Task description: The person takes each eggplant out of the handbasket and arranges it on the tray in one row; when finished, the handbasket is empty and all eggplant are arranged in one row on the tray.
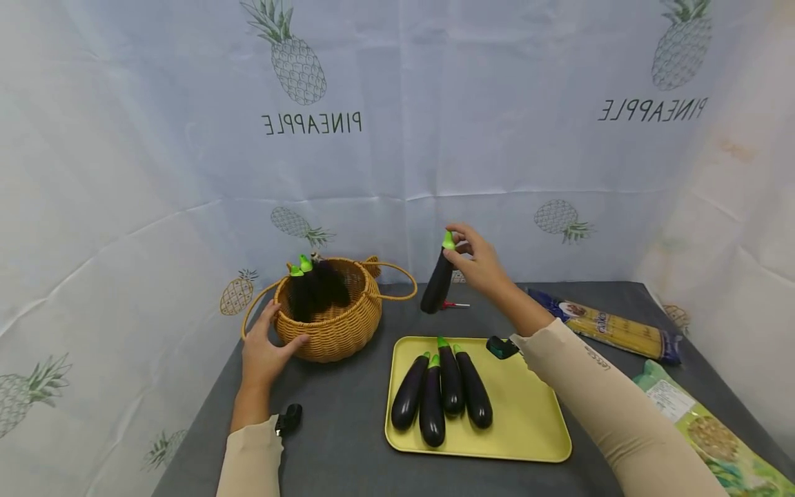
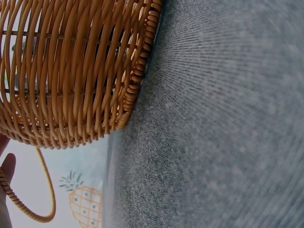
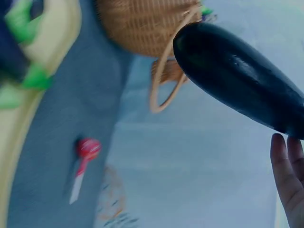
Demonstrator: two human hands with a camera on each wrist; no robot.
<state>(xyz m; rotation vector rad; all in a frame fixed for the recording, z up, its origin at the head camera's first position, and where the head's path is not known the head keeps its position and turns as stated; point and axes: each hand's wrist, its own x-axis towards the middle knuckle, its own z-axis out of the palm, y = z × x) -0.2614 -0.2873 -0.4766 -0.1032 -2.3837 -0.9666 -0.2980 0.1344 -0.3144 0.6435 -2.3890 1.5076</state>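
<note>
My right hand (image 1: 478,264) pinches an eggplant (image 1: 437,284) by its green cap and holds it up, tilted, above the table behind the tray. In the right wrist view this dark eggplant (image 3: 237,71) crosses the upper right. At the left stands a round wicker basket (image 1: 338,339) with looped handles, and several eggplants (image 1: 301,297) lean inside it. My left hand (image 1: 263,355) rests on the basket's left side, thumb spread across the front. In the left wrist view the woven wall (image 2: 71,71) hides most of that hand. Several more eggplants (image 1: 431,407) lie on the yellow tray (image 1: 528,428).
A red lollipop (image 3: 88,148) lies on the dark table (image 1: 335,428), behind the tray. To the right are a pasta packet (image 1: 615,331) and a green food bag (image 1: 714,435). Pineapple-print cloth (image 1: 466,159) hangs behind and at the sides.
</note>
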